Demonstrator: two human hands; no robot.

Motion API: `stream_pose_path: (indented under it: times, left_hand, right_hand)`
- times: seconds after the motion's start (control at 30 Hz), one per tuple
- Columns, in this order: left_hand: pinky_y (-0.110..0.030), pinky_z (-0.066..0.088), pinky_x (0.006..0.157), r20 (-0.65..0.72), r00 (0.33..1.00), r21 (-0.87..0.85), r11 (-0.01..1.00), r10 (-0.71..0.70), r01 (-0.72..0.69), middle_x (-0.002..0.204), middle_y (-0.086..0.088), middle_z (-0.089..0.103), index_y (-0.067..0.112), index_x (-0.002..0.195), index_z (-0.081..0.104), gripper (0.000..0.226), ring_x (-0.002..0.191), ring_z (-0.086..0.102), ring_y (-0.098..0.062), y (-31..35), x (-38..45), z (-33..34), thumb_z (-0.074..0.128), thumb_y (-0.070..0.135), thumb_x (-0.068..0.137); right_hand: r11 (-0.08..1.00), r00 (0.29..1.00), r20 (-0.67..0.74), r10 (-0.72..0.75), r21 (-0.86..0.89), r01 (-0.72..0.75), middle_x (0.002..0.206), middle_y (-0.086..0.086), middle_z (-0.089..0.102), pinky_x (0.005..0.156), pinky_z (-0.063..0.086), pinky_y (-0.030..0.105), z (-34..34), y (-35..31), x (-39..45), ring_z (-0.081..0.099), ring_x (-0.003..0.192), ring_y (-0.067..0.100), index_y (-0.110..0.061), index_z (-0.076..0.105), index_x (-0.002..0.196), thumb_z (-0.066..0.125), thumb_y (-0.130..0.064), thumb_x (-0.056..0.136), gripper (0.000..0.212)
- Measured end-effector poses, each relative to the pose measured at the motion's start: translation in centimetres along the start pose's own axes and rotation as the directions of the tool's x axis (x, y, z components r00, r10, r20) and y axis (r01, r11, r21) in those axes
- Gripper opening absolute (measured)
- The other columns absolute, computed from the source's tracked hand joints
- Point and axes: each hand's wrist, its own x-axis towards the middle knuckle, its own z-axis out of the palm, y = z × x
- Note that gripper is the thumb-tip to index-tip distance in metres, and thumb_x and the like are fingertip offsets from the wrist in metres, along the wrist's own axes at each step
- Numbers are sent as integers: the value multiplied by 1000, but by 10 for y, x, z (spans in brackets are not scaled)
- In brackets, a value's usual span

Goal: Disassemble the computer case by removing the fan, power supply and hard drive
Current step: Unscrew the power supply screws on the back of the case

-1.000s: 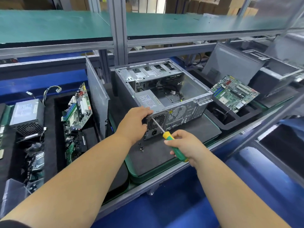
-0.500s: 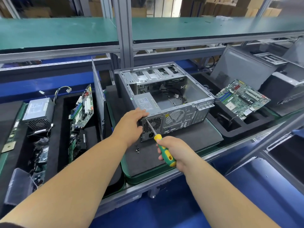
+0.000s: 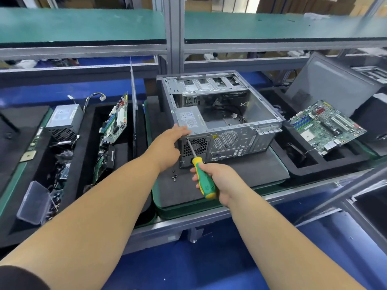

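Gripping the green-and-yellow plastic-handled screwdriver (image 3: 204, 178), my right hand (image 3: 217, 181) wraps all fingers around the handle, forearm reaching in from the lower right. The thin steel shaft angles up and left, its tip at the upper left corner of the perforated grille on the rear panel. My left hand (image 3: 167, 146) reaches forward with the arm nearly straight; the fingers extend, lightly bent, over the top rear corner of the open grey sheet-metal computer case (image 3: 226, 114), resting on the grey boxed power supply (image 3: 189, 120) with the white label, still seated in that corner.

The case lies on its side on a dark foam mat (image 3: 230, 174) with green edging, open face up, showing bare metal floor, loose black cables and a drive cage along the far side. A round punched fan grille sits to the right of the power-supply grille on the rear panel. Several small dark screws (image 3: 174, 176) lie on the mat just below my left wrist.

Left of the mat, a black foam tray holds a removed grey power supply unit (image 3: 63, 120), upright green circuit boards (image 3: 114, 122) and a clear plastic box (image 3: 34, 203). Right of the case, a green motherboard (image 3: 326, 127) leans in another black tray. An aluminium rail borders the bench's near edge.
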Motion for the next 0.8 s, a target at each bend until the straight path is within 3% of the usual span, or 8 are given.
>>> stream_pose_path:
  times: [0.13, 0.27, 0.37, 0.5, 0.67, 0.8]
  left_hand:
    - [-26, 14, 120, 4, 1000, -6, 1000, -3, 3, 154, 10, 34, 22, 141, 49, 86, 146, 13, -4, -1, 0, -1, 35, -24, 70]
    - [-20, 12, 116, -4, 1000, 16, 1000, 18, -17, 153, 12, 35, 25, 142, 48, 84, 145, 14, -1, -5, -1, 0, 40, -22, 72]
    - [-19, 12, 115, 4, 999, 36, 998, 43, -43, 153, 11, 36, 26, 142, 48, 82, 145, 16, -3, -7, 0, -2, 43, -19, 73]
    - [-18, 13, 114, 2, 999, 52, 997, 53, -53, 152, 10, 38, 26, 141, 48, 80, 145, 17, -3, -7, 1, -5, 44, -17, 74]
    - [-20, 14, 115, 29, 998, 83, 994, 63, -65, 151, 10, 39, 27, 142, 48, 80, 146, 18, -5, -8, 3, -10, 44, -16, 74]
    - [-22, 14, 117, 51, 996, 113, 990, 73, -78, 151, 10, 39, 27, 142, 48, 80, 146, 19, -6, -7, 5, -14, 45, -15, 75]
  right_hand:
    - [997, 997, -56, -45, -69, 41, 71, 5, 57, 53, 50, 27, -4, 7, 2, 61, 54, 15, -11, 60, 96, 60, -22, 98, 12]
    - [994, 993, -98, -60, -100, 50, 77, 7, 56, 54, 50, 29, -2, 10, 2, 57, 54, 14, -12, 61, 102, 66, -26, 94, 17]
    - [999, 993, -115, 14, -29, -17, 76, 7, 57, 59, 49, 28, 2, 6, -1, 55, 58, 16, -7, 68, 98, 57, -34, 99, 28]
    - [999, 993, -116, 38, -28, -42, 77, 7, 60, 65, 50, 28, 5, 4, -6, 56, 62, 16, -4, 71, 95, 45, -28, 104, 37]
    - [992, 988, -147, -49, -123, 31, 88, 6, 60, 56, 50, 28, 7, 3, -8, 63, 56, 15, -11, 64, 100, 59, -25, 99, 15]
    - [979, 978, -193, -78, -201, 38, 91, 5, 60, 52, 50, 25, 9, 5, -10, 63, 57, 12, -13, 62, 106, 65, -28, 95, 18]
